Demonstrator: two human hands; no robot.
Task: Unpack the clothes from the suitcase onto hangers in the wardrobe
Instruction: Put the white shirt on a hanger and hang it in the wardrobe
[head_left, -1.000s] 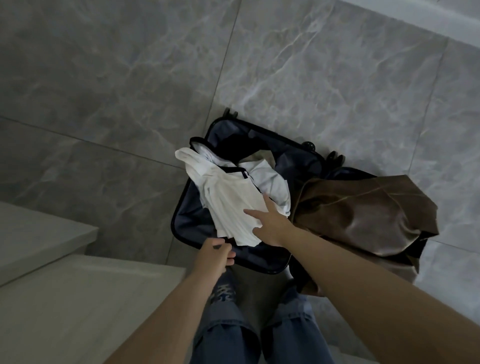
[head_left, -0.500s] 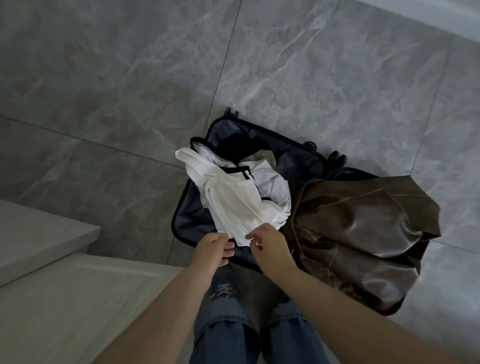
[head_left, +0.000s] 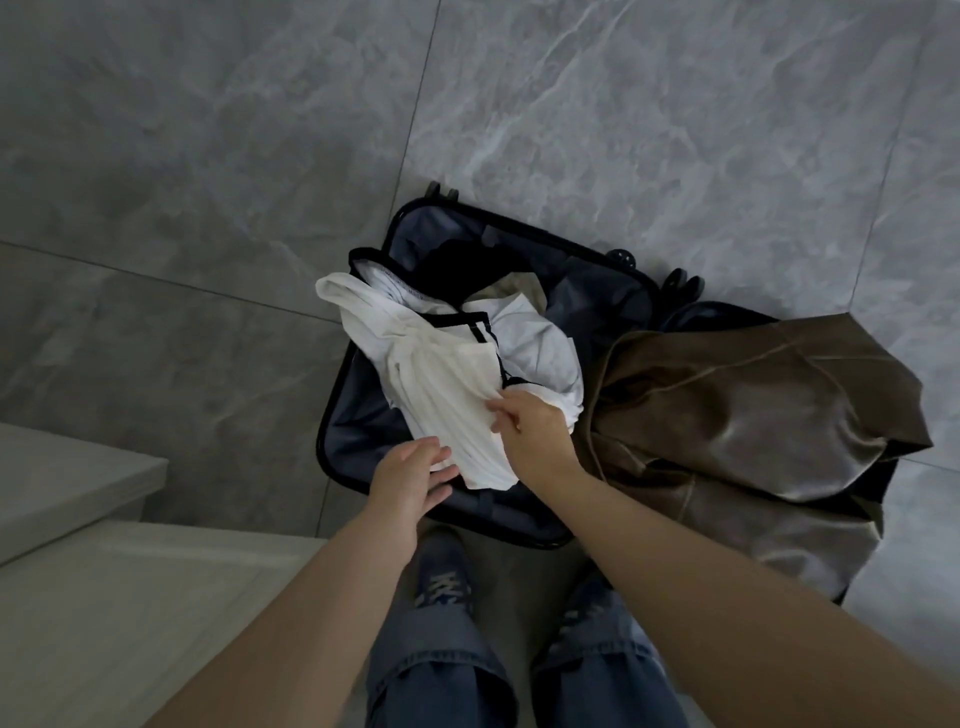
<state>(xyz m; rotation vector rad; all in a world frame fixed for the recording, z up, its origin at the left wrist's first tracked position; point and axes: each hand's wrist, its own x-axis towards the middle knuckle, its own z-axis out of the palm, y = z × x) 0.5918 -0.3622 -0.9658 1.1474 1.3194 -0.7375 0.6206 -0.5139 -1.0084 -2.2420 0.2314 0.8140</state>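
Careful now: your right hand (head_left: 530, 431) pinches the white garment (head_left: 447, 410) heaped in the open suitcase (head_left: 358, 421), your left hand (head_left: 410, 475) spread loose beside it, holding nothing. Yank and the tangled whites drag out together.

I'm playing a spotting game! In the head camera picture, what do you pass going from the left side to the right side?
Pale ledge → left hand → white ribbed top → right hand → brown shiny garment, draped over the right half of the open suitcase.
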